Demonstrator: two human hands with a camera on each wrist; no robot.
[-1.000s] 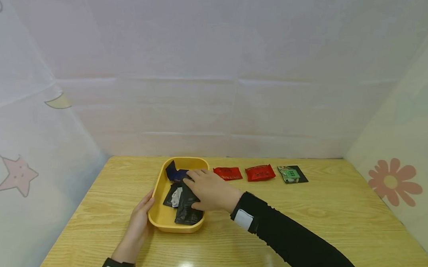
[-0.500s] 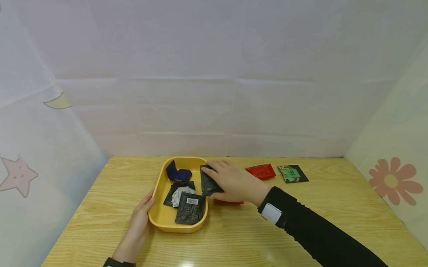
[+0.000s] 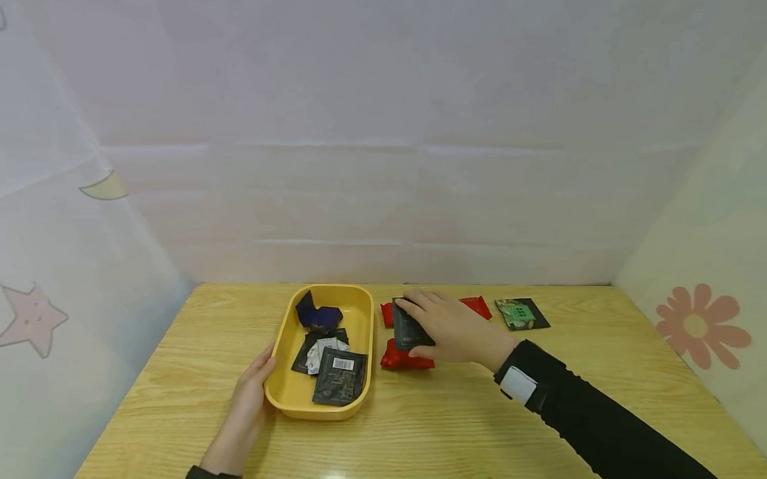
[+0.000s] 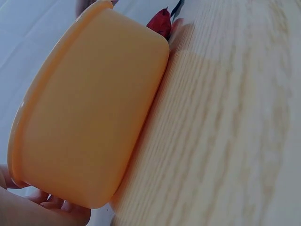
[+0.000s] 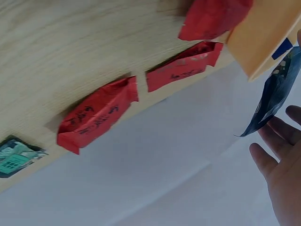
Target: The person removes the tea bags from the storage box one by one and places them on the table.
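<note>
Yellow bin (image 3: pixel 324 413) on table (image 3: pixel 374 453). Left hand (image 3: pixel 250 387) grips bin's left side. Right hand (image 3: pixel 453 330) pinches 1 black packet (image 3: pixel 410 331), raised, just right of bin. Inside bin: blue packet (image 3: pixel 326 317), white packet (image 3: pixel 314 358), barcoded packet (image 3: pixel 339 382). 3 red packets (image 3: pixel 407 358) right of bin; green packet (image 3: pixel 516 315) farther right.

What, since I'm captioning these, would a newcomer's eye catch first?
Probably the yellow container on the left half of the table, held by the left hand. Next, the right hand, holding a black packet to the container's right. Then the bright red packets, on the table right of the container.
</note>
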